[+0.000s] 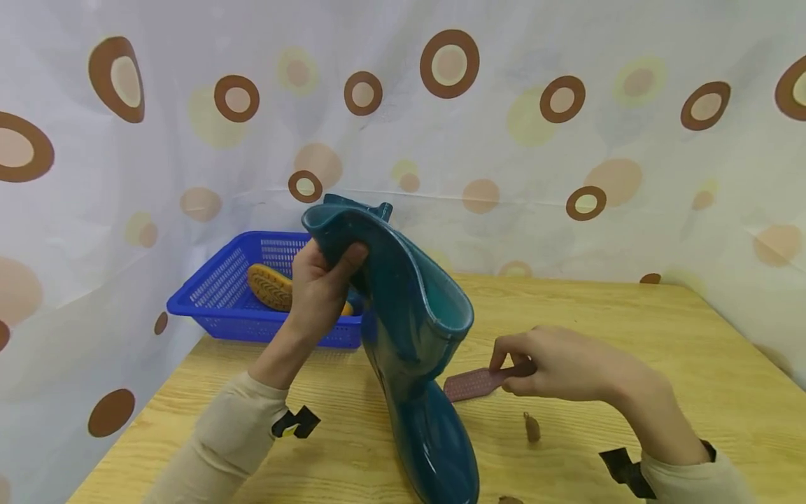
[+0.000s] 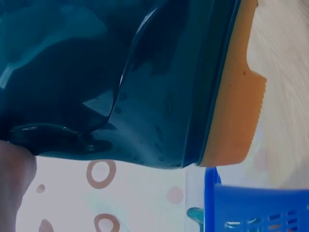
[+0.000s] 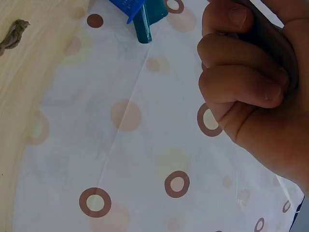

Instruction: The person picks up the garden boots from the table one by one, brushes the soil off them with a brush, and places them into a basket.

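My left hand (image 1: 320, 288) grips a glossy teal rubber boot (image 1: 434, 427) by the upper shaft, thumb on the outside near the rim. The boot tilts, its opening up and its toe toward me at the lower middle. In the left wrist view, its orange sole (image 2: 236, 125) with a ridged heel shows. My right hand (image 1: 554, 364) holds a small flat purplish paddle-shaped brush (image 1: 474, 385) by its dark handle. The textured head of the brush points at the boot and lies close beside the shaft. In the right wrist view, curled fingers (image 3: 241, 87) wrap the handle.
Behind my left hand stands a blue perforated basket (image 1: 220, 325) with another boot, its yellow sole (image 1: 269, 287) showing. A small brown clump (image 1: 532, 427) lies on the wooden table (image 1: 604, 308), and another (image 1: 510, 500) at the bottom edge. A patterned curtain (image 1: 390, 126) hangs behind.
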`<action>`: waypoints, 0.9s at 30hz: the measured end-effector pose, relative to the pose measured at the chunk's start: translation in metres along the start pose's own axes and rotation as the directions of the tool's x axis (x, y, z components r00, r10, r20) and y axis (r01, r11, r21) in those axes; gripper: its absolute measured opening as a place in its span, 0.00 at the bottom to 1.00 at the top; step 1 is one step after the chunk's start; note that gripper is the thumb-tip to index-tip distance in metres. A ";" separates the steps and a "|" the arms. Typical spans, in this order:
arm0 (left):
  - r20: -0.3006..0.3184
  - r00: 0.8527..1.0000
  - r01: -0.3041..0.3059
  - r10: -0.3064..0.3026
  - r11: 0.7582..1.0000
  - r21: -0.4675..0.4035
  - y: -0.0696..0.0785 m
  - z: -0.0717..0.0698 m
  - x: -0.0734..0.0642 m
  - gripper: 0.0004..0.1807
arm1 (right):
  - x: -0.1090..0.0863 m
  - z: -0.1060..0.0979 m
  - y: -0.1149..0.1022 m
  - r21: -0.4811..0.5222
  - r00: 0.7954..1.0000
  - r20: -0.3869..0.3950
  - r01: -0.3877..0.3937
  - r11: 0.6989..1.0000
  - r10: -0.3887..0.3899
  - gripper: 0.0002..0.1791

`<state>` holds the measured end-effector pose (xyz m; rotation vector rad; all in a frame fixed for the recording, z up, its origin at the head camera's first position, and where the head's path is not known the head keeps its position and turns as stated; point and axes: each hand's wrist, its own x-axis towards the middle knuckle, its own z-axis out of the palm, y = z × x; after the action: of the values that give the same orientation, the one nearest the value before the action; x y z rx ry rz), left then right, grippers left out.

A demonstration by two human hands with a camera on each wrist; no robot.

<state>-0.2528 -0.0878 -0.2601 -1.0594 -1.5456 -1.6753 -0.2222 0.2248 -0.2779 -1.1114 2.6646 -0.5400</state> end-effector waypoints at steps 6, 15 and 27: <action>-0.011 0.997 0.080 -0.082 0.986 -0.148 -0.010 0.011 0.008 0.10 | -0.004 -0.008 0.003 -0.035 0.998 -0.053 0.019 0.999 -0.021 0.06; 0.109 0.979 0.196 -0.170 0.930 -0.310 -0.026 0.043 0.039 0.14 | -0.011 -0.012 0.008 -0.096 0.992 -0.121 0.012 0.995 -0.024 0.09; 0.252 0.936 0.346 -0.245 0.767 -0.541 -0.051 0.094 0.083 0.17 | -0.025 -0.025 0.019 -0.055 0.992 -0.103 -0.077 0.996 0.071 0.08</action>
<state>-0.3231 0.0183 -0.2138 -1.3328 -1.3800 -2.4397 -0.2255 0.2615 -0.2619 -1.0213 2.8133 -0.5210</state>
